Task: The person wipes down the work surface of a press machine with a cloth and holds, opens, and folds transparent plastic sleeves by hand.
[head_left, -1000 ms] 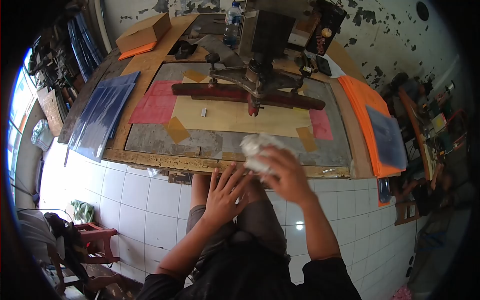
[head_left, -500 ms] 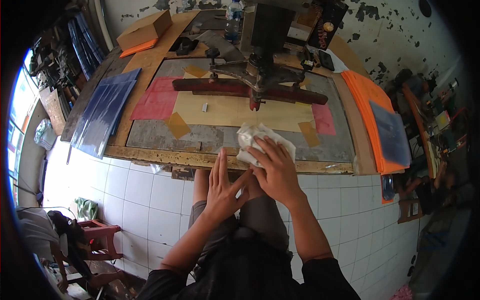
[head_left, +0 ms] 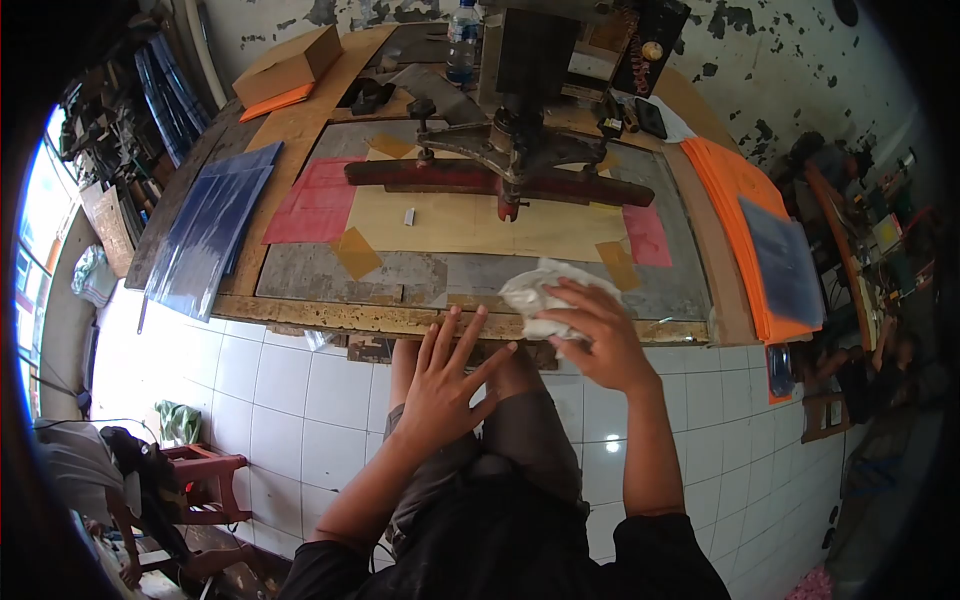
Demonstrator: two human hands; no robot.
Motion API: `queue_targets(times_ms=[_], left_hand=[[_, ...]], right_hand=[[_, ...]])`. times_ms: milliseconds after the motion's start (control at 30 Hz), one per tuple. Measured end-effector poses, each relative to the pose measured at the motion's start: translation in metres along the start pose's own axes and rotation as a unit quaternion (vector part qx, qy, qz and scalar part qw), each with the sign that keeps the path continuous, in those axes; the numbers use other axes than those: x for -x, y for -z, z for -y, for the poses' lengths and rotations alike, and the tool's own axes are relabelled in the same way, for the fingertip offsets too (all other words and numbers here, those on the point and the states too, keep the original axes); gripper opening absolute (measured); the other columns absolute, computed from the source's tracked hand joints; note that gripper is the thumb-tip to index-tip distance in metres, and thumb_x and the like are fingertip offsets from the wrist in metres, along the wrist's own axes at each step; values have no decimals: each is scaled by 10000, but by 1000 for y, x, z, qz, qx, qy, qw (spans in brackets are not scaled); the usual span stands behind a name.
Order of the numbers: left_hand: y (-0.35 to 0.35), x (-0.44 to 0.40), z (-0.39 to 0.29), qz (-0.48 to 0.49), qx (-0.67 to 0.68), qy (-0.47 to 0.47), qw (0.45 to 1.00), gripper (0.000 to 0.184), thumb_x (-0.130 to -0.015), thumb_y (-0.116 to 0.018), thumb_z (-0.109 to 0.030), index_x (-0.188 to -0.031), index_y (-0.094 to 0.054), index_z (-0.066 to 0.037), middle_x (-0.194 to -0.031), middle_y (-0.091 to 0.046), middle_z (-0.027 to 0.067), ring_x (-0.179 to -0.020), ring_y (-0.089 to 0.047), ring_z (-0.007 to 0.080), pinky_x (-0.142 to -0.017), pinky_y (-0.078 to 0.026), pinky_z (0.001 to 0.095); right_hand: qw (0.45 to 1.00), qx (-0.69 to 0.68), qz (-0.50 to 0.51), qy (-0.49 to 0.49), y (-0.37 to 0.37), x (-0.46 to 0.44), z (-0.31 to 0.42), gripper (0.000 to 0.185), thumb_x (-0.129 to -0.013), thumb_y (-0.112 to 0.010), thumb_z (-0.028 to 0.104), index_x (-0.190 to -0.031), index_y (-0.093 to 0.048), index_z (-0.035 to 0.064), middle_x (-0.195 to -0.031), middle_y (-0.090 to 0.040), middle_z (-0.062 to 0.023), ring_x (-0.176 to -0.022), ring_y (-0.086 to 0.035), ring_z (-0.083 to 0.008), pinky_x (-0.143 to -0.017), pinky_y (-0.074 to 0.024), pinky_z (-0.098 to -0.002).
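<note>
A crumpled white cloth lies under my right hand, whose fingers are bent over it near the front edge of the metal plate. My left hand has its fingers spread, with the tips by the worn wooden front edge, and holds nothing. Behind the cloth is a cream sheet on the plate, with pink pieces at its ends and brown tape. The press head with a dark red bar hangs over the sheet.
Clear blue plastic covers lie at the left. Orange sheets are stacked at the right under another plastic cover. A cardboard box and a water bottle stand at the back. Other people sit at both sides.
My right hand has moved to the right with the cloth, along the plate's front edge. My left hand has shifted slightly right, its fingers now more spread.
</note>
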State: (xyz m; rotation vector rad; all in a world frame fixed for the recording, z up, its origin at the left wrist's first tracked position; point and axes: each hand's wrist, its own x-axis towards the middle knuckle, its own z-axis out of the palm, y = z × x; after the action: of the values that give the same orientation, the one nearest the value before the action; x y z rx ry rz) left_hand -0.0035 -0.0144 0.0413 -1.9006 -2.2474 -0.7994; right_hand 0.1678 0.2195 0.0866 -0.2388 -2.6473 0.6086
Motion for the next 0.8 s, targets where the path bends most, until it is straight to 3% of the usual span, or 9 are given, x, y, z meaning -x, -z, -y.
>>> queue_targets(times_ms=[67, 267, 400, 600, 800], left_hand=[[0, 0, 2, 10, -14, -3, 1000, 661, -909, -806, -366, -1544, -629, -331, -1800, -335, 122, -1658, -251, 464, -1306, -240, 658], [0, -4, -7, 27, -11, 28, 999, 704, -953, -785, -454, -1601, -581, -267, -1791, -349, 106, -1668, -240, 432, -1315, -199, 683], [-4, -11, -3, -5, -39, 4, 999, 674, -997, -725, -530, -1589, -595, -236, -1752, -404, 120, -1659, -266, 419, -1325, -168, 692], [9, -65, 29, 6, -46, -16, 999, 608, -1063, -609, -590, -1520, -654, -191, -1663, -510, 144, -1629, -327, 394, -1346, -129, 671], [15, -104, 58, 8, 5, -70, 998, 625, -1095, -566, -563, -1456, -691, -68, -1664, -506, 170, -1615, -355, 393, -1356, -162, 626]], right_hand=[[998, 22, -50, -41, 13, 14, -12, 341, -957, -792, 208, -1291, -797, 140, -1490, -687, -79, -1439, -581, -338, -1211, -437, -518], [935, 172, -156, -268, 40, 69, -58, 437, -986, -767, 185, -1415, -707, 129, -1542, -612, -119, -1471, -530, -374, -1226, -423, -533], [954, 233, -109, -156, 21, 74, -24, 471, -1047, -707, 219, -1503, -627, 133, -1578, -562, -158, -1476, -516, -405, -1212, -424, -589], [955, 213, -125, -166, 9, 30, -31, 433, -1064, -700, 268, -1458, -646, 96, -1543, -586, -181, -1427, -563, -424, -1188, -453, -562], [951, 225, -140, -161, 5, -6, -58, 422, -1065, -697, 283, -1431, -661, 77, -1501, -622, -185, -1382, -607, -419, -1154, -488, -545]])
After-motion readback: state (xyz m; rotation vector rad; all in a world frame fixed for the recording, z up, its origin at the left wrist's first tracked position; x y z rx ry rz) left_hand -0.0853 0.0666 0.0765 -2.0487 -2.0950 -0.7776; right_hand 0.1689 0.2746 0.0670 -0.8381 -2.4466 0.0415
